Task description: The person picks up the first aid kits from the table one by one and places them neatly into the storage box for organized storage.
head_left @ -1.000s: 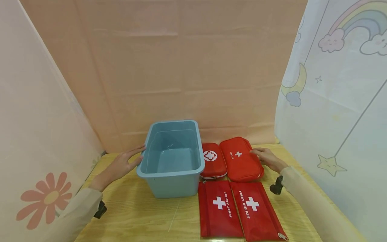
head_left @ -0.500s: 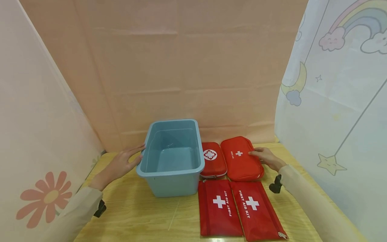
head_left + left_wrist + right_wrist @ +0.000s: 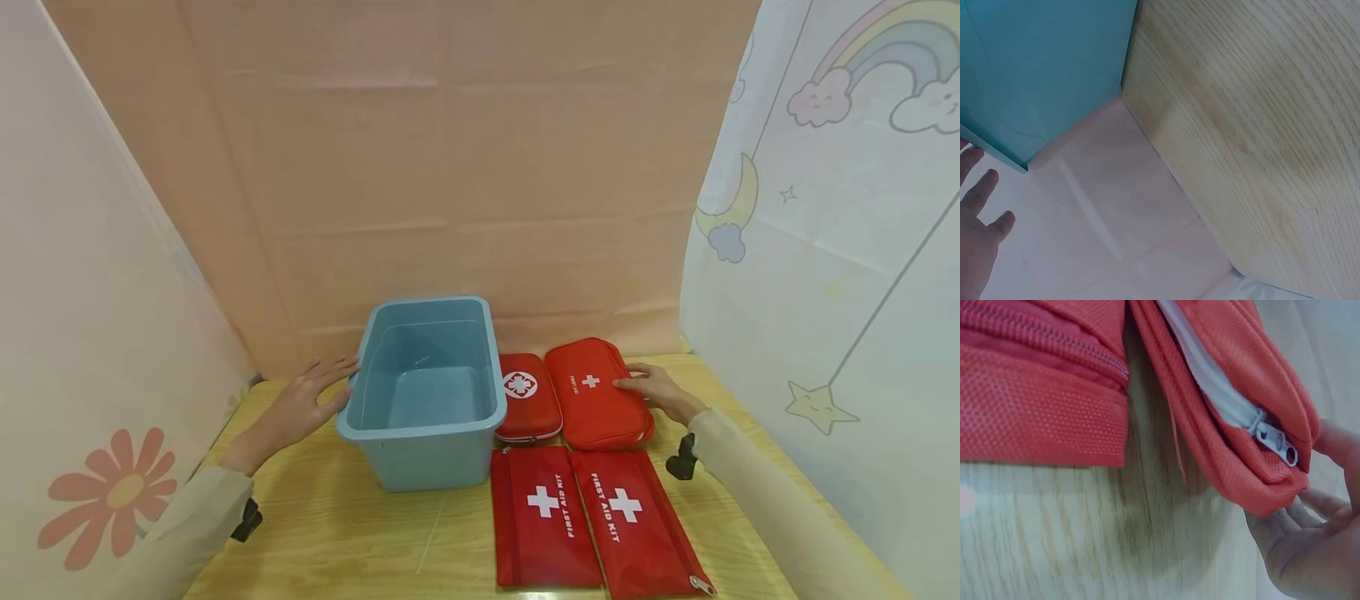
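My left hand touches the left rim of a blue-grey plastic bin with relaxed, spread fingers; in the left wrist view its fingertips lie by the rim. The bin's visible inside holds nothing. On the right, my right hand grips the right edge of a soft red first aid pouch with a white cross. Its thumb lies over the top and the other fingers go to the side and underneath. In the right wrist view, the pouch shows a white zipper, and the right hand holds its end.
A smaller red first aid case lies between bin and pouch. Two flat red first aid pouches, a left one and a right one, lie in front on the wooden table. Curtains enclose the back and sides.
My right hand has shifted slightly left, its thumb now further over the red pouch. The left hand stays at the bin's rim, and the bin has hardly moved.
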A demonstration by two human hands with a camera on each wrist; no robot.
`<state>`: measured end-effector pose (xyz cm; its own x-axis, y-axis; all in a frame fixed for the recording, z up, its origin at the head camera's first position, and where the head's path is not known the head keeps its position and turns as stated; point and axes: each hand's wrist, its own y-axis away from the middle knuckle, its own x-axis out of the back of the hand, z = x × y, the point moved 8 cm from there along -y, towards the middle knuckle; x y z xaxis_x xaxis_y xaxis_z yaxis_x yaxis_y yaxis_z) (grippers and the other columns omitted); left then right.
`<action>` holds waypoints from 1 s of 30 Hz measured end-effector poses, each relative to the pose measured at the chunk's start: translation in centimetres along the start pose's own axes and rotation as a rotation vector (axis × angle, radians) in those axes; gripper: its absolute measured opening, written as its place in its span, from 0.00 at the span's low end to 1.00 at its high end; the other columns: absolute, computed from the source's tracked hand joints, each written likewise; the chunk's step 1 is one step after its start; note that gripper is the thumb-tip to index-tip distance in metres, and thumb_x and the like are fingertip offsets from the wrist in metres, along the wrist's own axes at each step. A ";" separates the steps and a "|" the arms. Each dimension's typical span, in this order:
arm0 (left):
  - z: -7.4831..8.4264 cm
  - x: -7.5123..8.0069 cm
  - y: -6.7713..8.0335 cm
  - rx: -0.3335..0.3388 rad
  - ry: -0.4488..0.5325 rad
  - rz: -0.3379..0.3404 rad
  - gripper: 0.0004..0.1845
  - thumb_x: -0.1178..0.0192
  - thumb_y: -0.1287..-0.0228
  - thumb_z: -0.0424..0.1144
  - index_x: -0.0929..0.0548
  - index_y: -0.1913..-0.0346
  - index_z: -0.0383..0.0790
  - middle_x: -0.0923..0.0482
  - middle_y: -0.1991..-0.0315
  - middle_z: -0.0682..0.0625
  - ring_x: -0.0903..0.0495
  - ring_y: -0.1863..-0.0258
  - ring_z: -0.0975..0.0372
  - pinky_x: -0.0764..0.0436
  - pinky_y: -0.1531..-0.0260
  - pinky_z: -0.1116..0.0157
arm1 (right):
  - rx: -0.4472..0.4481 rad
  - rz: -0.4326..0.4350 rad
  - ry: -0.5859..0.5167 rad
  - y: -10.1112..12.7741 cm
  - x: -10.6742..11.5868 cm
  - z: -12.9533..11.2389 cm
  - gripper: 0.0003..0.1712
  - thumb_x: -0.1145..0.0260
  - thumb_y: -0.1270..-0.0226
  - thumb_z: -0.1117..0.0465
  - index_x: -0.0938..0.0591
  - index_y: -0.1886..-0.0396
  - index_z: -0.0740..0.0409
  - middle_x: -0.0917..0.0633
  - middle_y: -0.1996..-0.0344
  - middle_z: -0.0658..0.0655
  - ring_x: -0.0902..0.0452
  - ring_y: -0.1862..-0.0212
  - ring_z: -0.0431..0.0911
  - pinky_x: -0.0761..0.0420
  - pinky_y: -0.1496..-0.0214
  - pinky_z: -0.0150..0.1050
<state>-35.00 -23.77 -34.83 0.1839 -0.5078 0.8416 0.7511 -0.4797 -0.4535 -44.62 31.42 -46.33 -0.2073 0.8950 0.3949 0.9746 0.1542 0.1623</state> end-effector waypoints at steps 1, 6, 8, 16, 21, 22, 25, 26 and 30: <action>0.0 0.0 0.0 -0.001 -0.001 0.002 0.24 0.44 0.26 0.40 0.27 0.33 0.31 0.31 0.32 0.37 0.38 0.30 0.41 0.52 0.29 0.43 | 0.003 0.000 0.007 0.0 0.0 0.0 0.42 0.37 0.27 0.54 0.44 0.29 0.77 0.23 0.44 0.72 0.17 0.55 0.49 0.17 0.48 0.51; 0.1 0.2 -0.1 -0.011 -0.013 0.012 0.24 0.43 0.26 0.40 0.26 0.33 0.32 0.30 0.33 0.37 0.38 0.31 0.41 0.52 0.29 0.43 | -0.001 0.008 0.052 0.0 0.0 -0.2 0.41 0.37 0.27 0.54 0.42 0.29 0.78 0.23 0.44 0.72 0.17 0.55 0.50 0.17 0.49 0.51; 0.1 0.2 -0.1 -0.013 -0.016 0.014 0.24 0.43 0.26 0.40 0.26 0.33 0.32 0.30 0.33 0.37 0.38 0.31 0.41 0.52 0.29 0.43 | -0.001 0.006 0.065 0.0 0.0 -0.4 0.41 0.37 0.27 0.55 0.42 0.30 0.79 0.23 0.45 0.73 0.17 0.55 0.51 0.17 0.50 0.51; 0.1 0.2 0.1 -0.011 -0.016 0.014 0.24 0.43 0.26 0.41 0.26 0.33 0.32 0.30 0.33 0.37 0.38 0.30 0.41 0.52 0.29 0.42 | -0.012 0.001 0.073 -0.2 0.0 -0.3 0.40 0.38 0.28 0.58 0.42 0.30 0.81 0.21 0.45 0.73 0.17 0.56 0.50 0.16 0.52 0.49; 0.1 0.2 0.0 -0.010 -0.012 0.013 0.24 0.43 0.26 0.40 0.26 0.33 0.32 0.30 0.32 0.38 0.38 0.30 0.42 0.51 0.29 0.42 | 0.004 -0.004 0.051 -0.3 0.1 -0.4 0.37 0.39 0.27 0.62 0.42 0.30 0.82 0.19 0.47 0.71 0.16 0.58 0.48 0.15 0.55 0.46; 0.1 0.2 0.0 -0.008 -0.013 0.011 0.24 0.43 0.26 0.40 0.26 0.33 0.32 0.30 0.32 0.38 0.38 0.30 0.42 0.51 0.29 0.42 | 0.012 -0.010 0.043 -0.3 0.1 -0.5 0.37 0.39 0.27 0.62 0.43 0.30 0.82 0.19 0.47 0.71 0.16 0.59 0.47 0.14 0.56 0.46; 0.1 0.2 0.0 -0.013 -0.021 0.008 0.24 0.43 0.26 0.40 0.26 0.33 0.32 0.30 0.32 0.39 0.38 0.30 0.42 0.51 0.29 0.42 | 0.031 -0.022 0.021 -0.4 0.1 -0.6 0.36 0.40 0.26 0.64 0.43 0.30 0.83 0.19 0.48 0.71 0.16 0.59 0.47 0.14 0.57 0.45; 0.1 0.2 0.0 -0.013 -0.025 0.008 0.24 0.43 0.26 0.41 0.26 0.33 0.32 0.30 0.32 0.39 0.38 0.30 0.42 0.51 0.29 0.42 | 0.038 -0.027 0.014 -0.3 0.1 -0.7 0.36 0.41 0.26 0.64 0.44 0.30 0.83 0.18 0.48 0.71 0.15 0.60 0.46 0.14 0.57 0.44; 0.1 0.2 0.0 -0.019 -0.031 0.007 0.24 0.43 0.26 0.41 0.26 0.33 0.32 0.30 0.33 0.38 0.37 0.30 0.43 0.51 0.29 0.42 | 0.054 -0.040 -0.003 -0.2 0.0 -0.9 0.36 0.42 0.25 0.64 0.45 0.30 0.83 0.19 0.47 0.71 0.15 0.59 0.46 0.14 0.58 0.44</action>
<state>-34.92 -23.82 -34.64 0.2084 -0.4890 0.8470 0.7378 -0.4899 -0.4644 -44.87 31.04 -45.55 -0.2465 0.8888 0.3864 0.9686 0.2127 0.1287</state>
